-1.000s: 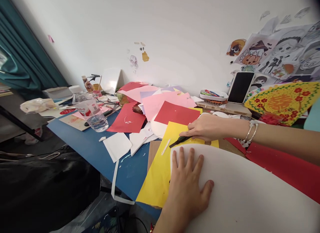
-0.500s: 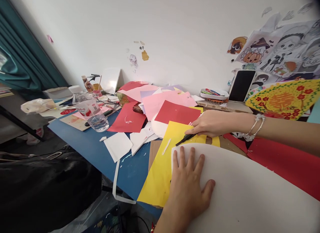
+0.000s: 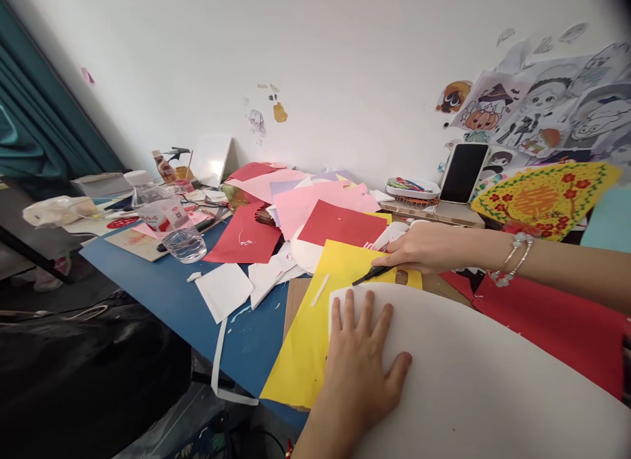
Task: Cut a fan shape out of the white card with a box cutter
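Observation:
My left hand [image 3: 362, 363] lies flat with fingers spread on a large white curved-edged sheet [image 3: 473, 373], pressing it onto yellow paper [image 3: 296, 347]. In my right hand [image 3: 419, 252] is a slim black craft knife [image 3: 372, 273], gripped near its front. Its tip touches the yellow paper along the white sheet's upper edge, just beyond my left fingertips. A narrow white strip [image 3: 320, 290] rests on the yellow paper. Brown cardboard [image 3: 294, 298] shows beneath the yellow paper's left edge.
Red paper [image 3: 340, 223], pink paper [image 3: 325, 206] and white scraps [image 3: 224, 291] are heaped on the blue tabletop [image 3: 172, 288]. A plastic cup of water [image 3: 185, 242] stands at left. A phone [image 3: 463, 173] and a decorated yellow fan shape [image 3: 542, 199] lean at the back right.
The knife tip has moved a little to the right along the white sheet's upper edge. My left hand stays flat in place. The whole view has shifted slightly.

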Demonstrator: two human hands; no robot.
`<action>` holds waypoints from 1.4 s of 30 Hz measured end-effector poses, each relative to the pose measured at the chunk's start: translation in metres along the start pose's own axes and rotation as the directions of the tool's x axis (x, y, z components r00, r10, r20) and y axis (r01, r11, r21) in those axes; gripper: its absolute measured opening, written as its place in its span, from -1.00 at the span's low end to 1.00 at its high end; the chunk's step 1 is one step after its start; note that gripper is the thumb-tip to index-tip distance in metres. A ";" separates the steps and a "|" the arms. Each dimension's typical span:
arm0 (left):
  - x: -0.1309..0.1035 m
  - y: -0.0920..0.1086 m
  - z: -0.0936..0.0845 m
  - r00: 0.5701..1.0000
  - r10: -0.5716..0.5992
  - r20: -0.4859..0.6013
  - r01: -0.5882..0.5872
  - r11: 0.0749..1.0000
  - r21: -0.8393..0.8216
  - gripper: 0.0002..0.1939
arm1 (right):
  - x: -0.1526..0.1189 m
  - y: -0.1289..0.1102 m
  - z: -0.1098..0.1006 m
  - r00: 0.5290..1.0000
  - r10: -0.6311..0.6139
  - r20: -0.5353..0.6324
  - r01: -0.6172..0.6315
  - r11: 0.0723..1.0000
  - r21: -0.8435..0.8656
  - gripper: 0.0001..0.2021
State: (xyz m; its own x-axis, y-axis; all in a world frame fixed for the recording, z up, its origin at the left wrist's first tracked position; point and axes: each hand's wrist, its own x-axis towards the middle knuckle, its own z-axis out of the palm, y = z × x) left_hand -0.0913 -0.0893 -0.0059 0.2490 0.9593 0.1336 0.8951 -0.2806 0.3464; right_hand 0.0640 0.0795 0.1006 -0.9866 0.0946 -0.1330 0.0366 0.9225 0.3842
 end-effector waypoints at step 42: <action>0.029 -0.004 -0.038 0.998 -0.059 -0.023 0.062 0.982 0.180 -0.64 | -0.070 -0.048 0.014 0.673 0.737 -0.056 -0.653 0.629 0.422 -0.54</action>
State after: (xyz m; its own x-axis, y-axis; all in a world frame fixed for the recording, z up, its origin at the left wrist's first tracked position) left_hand -0.1016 -0.0613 0.0318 0.1869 0.9731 0.1345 0.9608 -0.2096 0.1813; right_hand 0.1340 0.0339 0.0791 -0.6463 0.7228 0.2448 0.7345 0.6762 -0.0575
